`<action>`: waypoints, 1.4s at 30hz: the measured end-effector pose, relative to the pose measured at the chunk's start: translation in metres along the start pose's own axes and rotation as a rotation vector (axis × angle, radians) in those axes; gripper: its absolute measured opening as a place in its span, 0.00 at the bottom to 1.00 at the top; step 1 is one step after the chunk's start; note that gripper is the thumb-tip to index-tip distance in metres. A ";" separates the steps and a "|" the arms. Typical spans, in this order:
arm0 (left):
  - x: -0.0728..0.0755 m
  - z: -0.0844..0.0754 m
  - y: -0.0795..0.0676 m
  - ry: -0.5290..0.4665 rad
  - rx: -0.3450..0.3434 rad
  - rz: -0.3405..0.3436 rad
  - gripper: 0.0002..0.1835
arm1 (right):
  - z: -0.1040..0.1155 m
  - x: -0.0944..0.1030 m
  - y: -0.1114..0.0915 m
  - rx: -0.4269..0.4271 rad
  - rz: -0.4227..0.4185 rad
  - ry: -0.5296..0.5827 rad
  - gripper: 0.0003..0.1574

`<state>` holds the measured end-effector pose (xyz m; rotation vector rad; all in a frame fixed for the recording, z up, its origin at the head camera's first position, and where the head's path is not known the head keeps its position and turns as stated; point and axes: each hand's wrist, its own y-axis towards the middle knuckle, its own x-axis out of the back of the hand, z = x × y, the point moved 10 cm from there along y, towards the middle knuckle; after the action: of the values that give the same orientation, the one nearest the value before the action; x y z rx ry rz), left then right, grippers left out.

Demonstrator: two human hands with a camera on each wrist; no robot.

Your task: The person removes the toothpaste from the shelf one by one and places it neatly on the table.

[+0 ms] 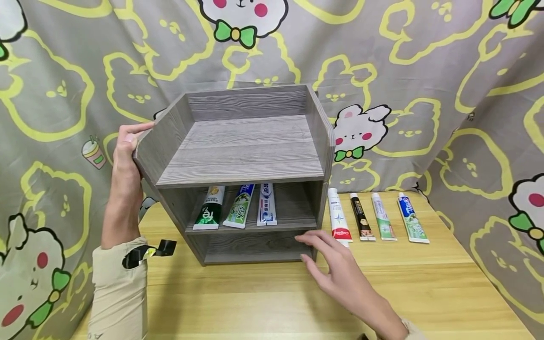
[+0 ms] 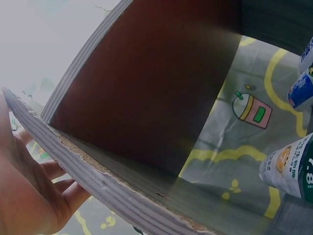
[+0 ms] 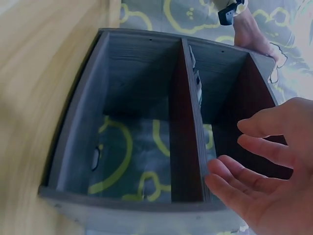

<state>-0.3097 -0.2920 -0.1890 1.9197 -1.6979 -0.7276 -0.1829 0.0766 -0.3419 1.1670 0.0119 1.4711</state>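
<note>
A grey wood-grain desktop shelf (image 1: 255, 151) stands on the table. My left hand (image 1: 126, 158) grips the upper edge of its left side panel, and the left wrist view shows the fingers (image 2: 73, 196) wrapped behind that panel. On the middle board lie three toothpaste tubes: a green-and-white one (image 1: 210, 208), a blue-and-green one (image 1: 240, 205) and a white-and-blue one (image 1: 267, 205). My right hand (image 1: 340, 269) hovers before the shelf's lower right corner, holding nothing, its fingers relaxed. In the right wrist view that hand (image 3: 264, 181) is close to the shelf's front.
Right of the shelf, a red-and-white Colgate tube (image 1: 337, 215), a black tube (image 1: 361, 217), a white-and-green tube (image 1: 384, 217) and a blue-and-green Crest tube (image 1: 412, 217) lie in a row on the wooden table (image 1: 263, 302). A patterned curtain (image 1: 408, 71) hangs behind.
</note>
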 end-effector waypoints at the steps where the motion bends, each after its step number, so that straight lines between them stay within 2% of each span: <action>1: 0.000 0.000 0.000 -0.002 0.000 -0.002 0.23 | 0.002 -0.003 0.004 0.003 0.002 0.005 0.23; 6: 0.000 0.001 0.000 -0.002 0.007 -0.006 0.23 | 0.007 -0.014 0.025 0.035 -0.015 0.010 0.22; 13: 0.003 0.002 0.000 -0.020 0.005 -0.012 0.23 | 0.008 -0.023 0.046 0.060 -0.093 -0.069 0.22; 22: 0.007 0.004 -0.001 0.006 0.025 -0.040 0.23 | -0.005 -0.039 0.069 -0.026 -0.116 -0.098 0.25; 29: 0.007 0.006 -0.001 0.006 0.036 -0.029 0.23 | -0.009 -0.056 0.085 -0.104 -0.072 -0.141 0.30; 34: 0.005 0.004 0.000 0.005 0.030 -0.022 0.23 | -0.004 -0.063 0.096 -0.106 -0.101 -0.232 0.33; 42: 0.001 0.001 0.000 -0.001 0.005 -0.013 0.23 | -0.007 -0.077 0.107 -0.199 -0.093 -0.327 0.37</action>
<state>-0.3101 -0.2927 -0.1894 1.9360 -1.6908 -0.7295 -0.2826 -0.0096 -0.3301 1.2129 -0.2952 1.1586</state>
